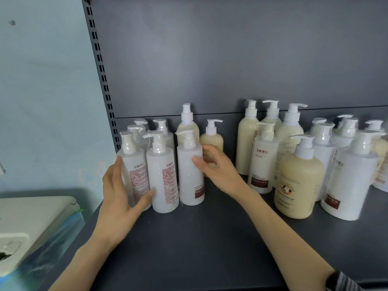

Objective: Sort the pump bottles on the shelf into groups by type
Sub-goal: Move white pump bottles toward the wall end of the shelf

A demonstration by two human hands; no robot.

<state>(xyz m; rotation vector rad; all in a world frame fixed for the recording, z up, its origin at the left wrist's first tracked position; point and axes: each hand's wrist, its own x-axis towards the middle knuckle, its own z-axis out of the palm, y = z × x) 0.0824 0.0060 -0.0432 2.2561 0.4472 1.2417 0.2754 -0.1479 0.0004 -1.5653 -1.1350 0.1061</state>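
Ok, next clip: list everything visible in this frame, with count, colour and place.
white pump bottles: about seven grouped left, more mixed in on the right, exact total unclear
cream pump bottles: two behind the left group, several on the right
shelf: one, dark grey, under all bottles
back panel: grey, behind the shelf
white container: one, lower left, beside the shelf
left hand: open, against the leftmost white bottles
right hand: open, at the right side of the left group

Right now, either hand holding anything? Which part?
No closed grip. Left hand lies open against the leftmost white pump bottle's body; right hand touches the third white bottle's side.
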